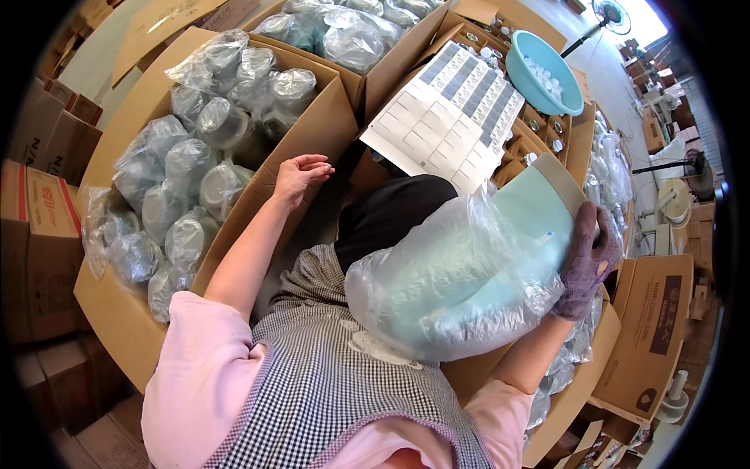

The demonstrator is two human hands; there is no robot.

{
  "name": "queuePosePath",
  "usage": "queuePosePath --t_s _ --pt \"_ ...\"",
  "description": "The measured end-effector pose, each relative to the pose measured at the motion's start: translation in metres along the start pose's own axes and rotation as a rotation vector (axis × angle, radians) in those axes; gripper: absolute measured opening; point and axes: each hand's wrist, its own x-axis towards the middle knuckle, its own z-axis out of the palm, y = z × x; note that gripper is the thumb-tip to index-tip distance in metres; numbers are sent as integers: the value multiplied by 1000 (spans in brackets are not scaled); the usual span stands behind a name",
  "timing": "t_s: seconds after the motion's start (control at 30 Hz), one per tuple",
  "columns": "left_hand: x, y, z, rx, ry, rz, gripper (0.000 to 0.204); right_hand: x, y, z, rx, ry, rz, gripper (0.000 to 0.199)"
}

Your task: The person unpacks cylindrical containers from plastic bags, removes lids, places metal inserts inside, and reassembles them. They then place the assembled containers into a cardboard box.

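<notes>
Now the right hand point(584, 266), in a purple glove, grips a bag point(461, 273) with a pale green tub inside, held over the lap. The left hand point(299, 175) is open and empty by a box point(312, 125). That box holds many bagged pots already.

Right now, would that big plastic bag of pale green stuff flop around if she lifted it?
Probably a bit. The bag has thin, crinkly film that likely sags and slips. The pale green stack inside looks stiff, keeping its shape. The right hand, in a knit glove, steadies its end, so it may be awkward.
</notes>
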Motion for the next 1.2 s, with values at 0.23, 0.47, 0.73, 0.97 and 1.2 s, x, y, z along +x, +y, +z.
queuePosePath --t_s 0.23,0.47,0.73,0.97,1.2 --pt "14 -23 -4 80 33 54 18 0 1 0 11 10 -12 33" --pt "28 -43 -11 211 35 -30 19 -3 7 0 30 26 -46 29" --pt "32 -56 -15 295 40 -107 13 -2 3 1 67 14 15 29" --pt "35 -55 -13 379 79 -81 9 -3 5 -1 53 14 18 30" --pt "48 -68 -7 226 138 -128 29 -4 3 -6 -61 -57 157 43"
